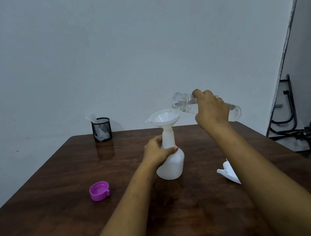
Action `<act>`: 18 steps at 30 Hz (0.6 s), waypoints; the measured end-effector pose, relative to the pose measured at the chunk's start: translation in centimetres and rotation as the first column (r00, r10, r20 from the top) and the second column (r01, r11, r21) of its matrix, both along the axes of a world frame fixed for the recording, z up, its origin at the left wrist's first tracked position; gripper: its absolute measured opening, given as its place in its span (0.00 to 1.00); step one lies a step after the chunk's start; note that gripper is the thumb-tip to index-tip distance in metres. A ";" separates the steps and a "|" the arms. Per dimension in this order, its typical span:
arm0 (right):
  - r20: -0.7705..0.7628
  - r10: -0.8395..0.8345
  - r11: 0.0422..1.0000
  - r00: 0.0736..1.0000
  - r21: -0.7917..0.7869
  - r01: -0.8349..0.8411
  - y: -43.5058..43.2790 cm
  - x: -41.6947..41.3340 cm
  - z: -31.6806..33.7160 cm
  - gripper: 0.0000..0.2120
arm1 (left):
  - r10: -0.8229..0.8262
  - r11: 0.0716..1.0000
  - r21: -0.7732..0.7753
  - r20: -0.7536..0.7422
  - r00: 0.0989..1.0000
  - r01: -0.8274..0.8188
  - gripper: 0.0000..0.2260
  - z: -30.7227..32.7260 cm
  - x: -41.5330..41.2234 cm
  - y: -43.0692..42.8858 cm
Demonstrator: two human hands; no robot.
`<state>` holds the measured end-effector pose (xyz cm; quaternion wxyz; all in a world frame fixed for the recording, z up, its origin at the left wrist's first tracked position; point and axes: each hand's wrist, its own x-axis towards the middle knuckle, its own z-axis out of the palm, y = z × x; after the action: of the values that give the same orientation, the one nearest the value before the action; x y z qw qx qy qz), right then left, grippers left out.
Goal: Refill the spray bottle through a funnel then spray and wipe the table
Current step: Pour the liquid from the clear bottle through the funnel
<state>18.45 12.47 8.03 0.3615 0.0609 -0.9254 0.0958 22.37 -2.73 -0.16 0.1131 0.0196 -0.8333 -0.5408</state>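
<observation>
1. Forearms reach in from the near edge of the table [44,210]; the refilling step looks under way.
2. Left hand [156,153] curls its fingers round the neck of the spray bottle [171,165], which stands upright mid-table with the funnel [163,118] in its mouth.
3. Right hand [211,109] wraps a tilted clear bottle [186,104], its mouth at the funnel's rim.
4. Next probably calls for a steady tilt.

A plain home or small-office room: a dark wooden bench [45,219] against a bare pale wall [122,43], a black mesh pen cup [101,129] at its far edge, and folded metal frames [293,120] beyond its right edge.
</observation>
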 end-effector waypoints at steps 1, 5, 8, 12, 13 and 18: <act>-0.003 -0.001 1.000 1.000 0.001 0.001 0.0 0.0 0.0 0.24 | 0.001 1.000 0.000 0.001 1.000 -0.001 0.25 0.0 0.0 0.0; 0.002 -0.003 1.000 1.000 0.006 0.003 0.1 0.0 0.1 0.24 | 0.000 1.000 0.008 0.006 1.000 0.000 0.25 0.0 0.0 0.0; 0.007 -0.009 1.000 1.000 0.006 0.009 0.1 0.1 0.1 0.24 | 0.002 1.000 0.013 0.008 1.000 -0.002 0.25 0.0 0.0 0.0; -0.003 -0.007 1.000 1.000 0.019 0.007 0.1 0.2 0.2 0.24 | 0.007 1.000 0.018 0.014 1.000 -0.007 0.26 0.0 0.0 0.1; -0.005 -0.006 1.000 1.000 0.021 0.006 0.1 0.1 0.2 0.24 | 0.007 1.000 0.016 0.015 1.000 -0.007 0.26 0.1 0.0 0.1; 0.003 -0.004 1.000 1.000 0.010 0.004 0.2 0.2 0.2 0.25 | -0.001 1.000 0.022 0.024 1.000 0.000 0.26 0.2 0.1 0.2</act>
<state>18.63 12.63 8.27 0.3600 0.0606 -0.9266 0.0905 22.44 -2.54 0.03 0.1027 0.0272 -0.8286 -0.5496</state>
